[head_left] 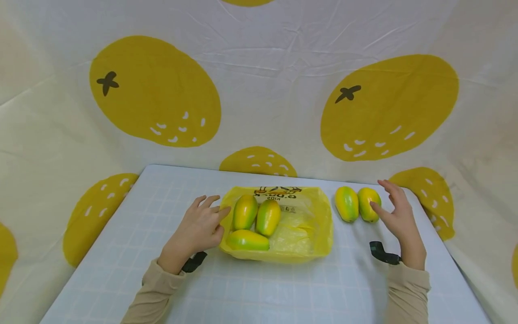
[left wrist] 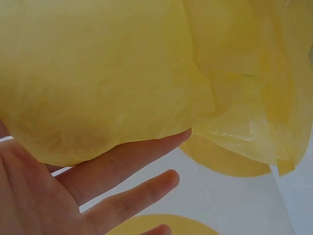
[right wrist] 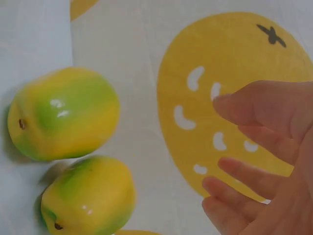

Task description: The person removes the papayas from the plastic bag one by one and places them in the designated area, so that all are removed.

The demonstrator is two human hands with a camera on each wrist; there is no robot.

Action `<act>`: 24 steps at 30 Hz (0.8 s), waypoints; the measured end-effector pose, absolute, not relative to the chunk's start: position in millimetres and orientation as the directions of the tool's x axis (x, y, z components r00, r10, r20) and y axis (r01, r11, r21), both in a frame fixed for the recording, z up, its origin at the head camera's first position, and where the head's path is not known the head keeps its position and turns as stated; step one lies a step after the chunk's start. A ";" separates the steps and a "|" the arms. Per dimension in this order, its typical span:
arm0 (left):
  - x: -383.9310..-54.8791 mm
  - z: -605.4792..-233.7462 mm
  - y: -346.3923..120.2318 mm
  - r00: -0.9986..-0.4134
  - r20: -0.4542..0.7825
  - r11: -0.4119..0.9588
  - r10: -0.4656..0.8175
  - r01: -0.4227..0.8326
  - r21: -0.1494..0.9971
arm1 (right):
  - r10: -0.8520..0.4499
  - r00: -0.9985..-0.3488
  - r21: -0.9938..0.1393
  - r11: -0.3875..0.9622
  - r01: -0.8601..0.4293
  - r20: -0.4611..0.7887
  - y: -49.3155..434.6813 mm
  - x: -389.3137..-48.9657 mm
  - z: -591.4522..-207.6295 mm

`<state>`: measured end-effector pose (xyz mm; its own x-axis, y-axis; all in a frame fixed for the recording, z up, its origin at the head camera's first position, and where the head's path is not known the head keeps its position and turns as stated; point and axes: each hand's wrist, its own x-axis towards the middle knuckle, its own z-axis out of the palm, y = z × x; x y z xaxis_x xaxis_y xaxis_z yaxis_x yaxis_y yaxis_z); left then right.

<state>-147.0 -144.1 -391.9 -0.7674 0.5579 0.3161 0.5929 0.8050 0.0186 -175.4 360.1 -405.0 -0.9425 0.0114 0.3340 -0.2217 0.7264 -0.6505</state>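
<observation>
A yellow plastic bag [head_left: 299, 245] lies open on the table with three yellow-green mangoes [head_left: 245, 212] inside, toward its left end. My left hand [head_left: 200, 226] is at the bag's left edge, fingers spread. In the left wrist view, the bag's yellow side [left wrist: 112, 73] covers part of that hand [left wrist: 98, 191], and the fingers reach out from under it. Two more mangoes stand side by side right of the bag, a left one [head_left: 346, 204] and a right one [head_left: 367, 202]. Over the right one hovers my right hand [head_left: 399, 213], thumb and fingers apart, holding nothing [right wrist: 264, 156].
The white table [head_left: 283, 292] has a faint grid pattern. Behind it hangs a pale cloth [head_left: 271, 103] printed with large yellow fruits. Each wrist wears a black strap-like piece, one at the left [head_left: 195, 262] and one at the right [head_left: 383, 254].
</observation>
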 end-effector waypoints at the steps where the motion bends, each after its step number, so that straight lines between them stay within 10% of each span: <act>1: -147.1 -391.8 -144.1 -0.767 0.316 0.805 0.558 0.593 0.018 | 0.017 -0.938 -0.651 0.724 -0.228 0.347 358.3 -174.3 -403.2; 24: -146.5 -389.8 -143.5 -0.774 0.301 0.807 0.558 0.591 0.024 | -0.015 -0.862 -0.734 0.518 -0.440 0.507 313.0 -171.0 -379.0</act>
